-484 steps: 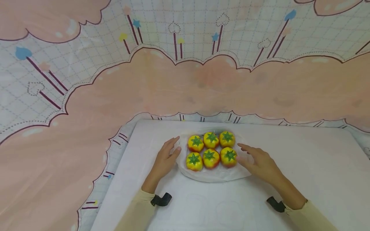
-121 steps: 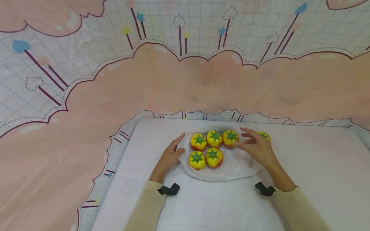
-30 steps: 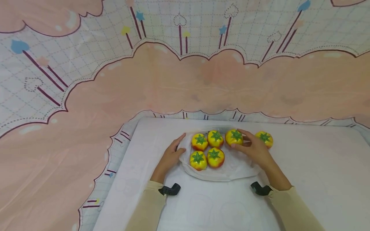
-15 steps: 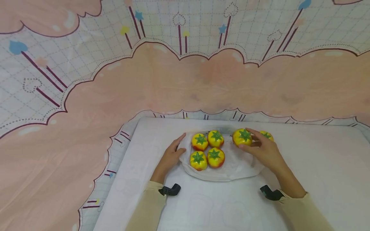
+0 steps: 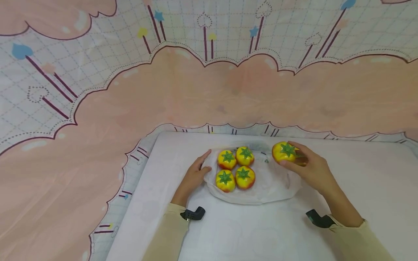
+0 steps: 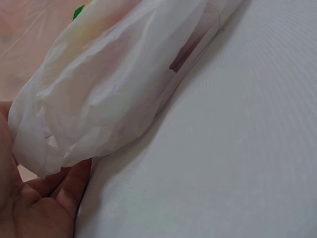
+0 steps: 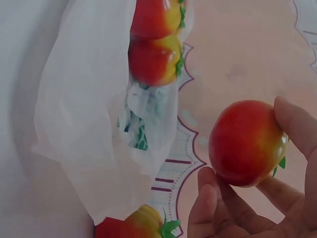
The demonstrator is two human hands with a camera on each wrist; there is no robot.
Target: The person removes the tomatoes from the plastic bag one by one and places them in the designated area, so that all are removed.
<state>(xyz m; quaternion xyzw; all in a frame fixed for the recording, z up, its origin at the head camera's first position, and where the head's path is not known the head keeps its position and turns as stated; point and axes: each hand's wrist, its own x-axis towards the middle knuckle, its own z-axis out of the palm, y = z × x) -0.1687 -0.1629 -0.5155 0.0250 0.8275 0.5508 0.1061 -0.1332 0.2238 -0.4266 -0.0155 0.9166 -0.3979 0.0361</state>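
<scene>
My right hand (image 5: 311, 168) holds a toy tomato (image 5: 283, 152), yellow and red with a green star-shaped top, between thumb and fingers above the right end of a white plastic bag (image 5: 261, 192). The right wrist view shows this tomato (image 7: 245, 144) gripped at the fingertips, apart from the bag. My left hand (image 5: 192, 177) pinches the bag's left edge; its fingers (image 6: 77, 183) curl partly behind the plastic. Several more tomatoes (image 5: 245, 177) sit on the bag in two rows. Another tomato (image 7: 141, 223) lies beyond the bag's right end, mostly hidden by my right hand in the head view.
The bag and hands are over a white table (image 5: 235, 232). Green print (image 7: 138, 134) shows on the bag. Behind the table hangs a peach-and-white patterned cloth (image 5: 202, 94).
My right hand has taken the back-right tomato off the bag and carried it right and upward. Earlier, the front-right tomato went to the table's right. My left hand stays at the bag's edge.
</scene>
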